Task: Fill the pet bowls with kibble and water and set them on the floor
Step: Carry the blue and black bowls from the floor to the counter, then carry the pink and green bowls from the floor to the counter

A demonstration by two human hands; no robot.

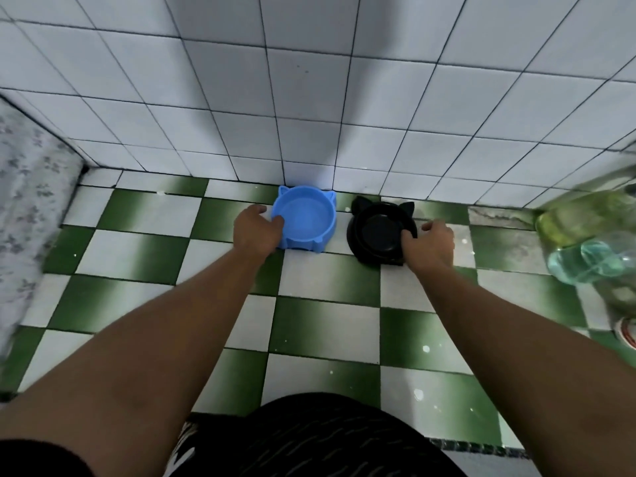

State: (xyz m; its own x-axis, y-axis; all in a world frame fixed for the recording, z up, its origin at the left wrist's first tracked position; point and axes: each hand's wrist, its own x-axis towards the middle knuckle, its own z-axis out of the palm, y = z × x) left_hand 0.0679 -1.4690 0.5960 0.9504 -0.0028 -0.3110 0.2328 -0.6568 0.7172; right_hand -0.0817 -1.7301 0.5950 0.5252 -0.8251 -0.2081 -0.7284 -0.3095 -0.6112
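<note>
A blue cat-eared bowl (pixel 306 218) sits on the green-and-white checked floor against the tiled wall. My left hand (pixel 256 230) grips its left rim, thumb curled over the edge. Just to its right stands a black cat-eared bowl (pixel 378 232). My right hand (pixel 430 244) holds the black bowl's right rim, fingers curled around it. I cannot tell what either bowl holds; the blue one looks smooth inside.
White tiled wall (pixel 309 98) rises right behind the bowls. Several clear plastic bottles (pixel 592 242) lie blurred at the right edge. A grey patterned cloth (pixel 27 201) hangs at the left. My dark patterned clothing (pixel 320 438) fills the bottom centre.
</note>
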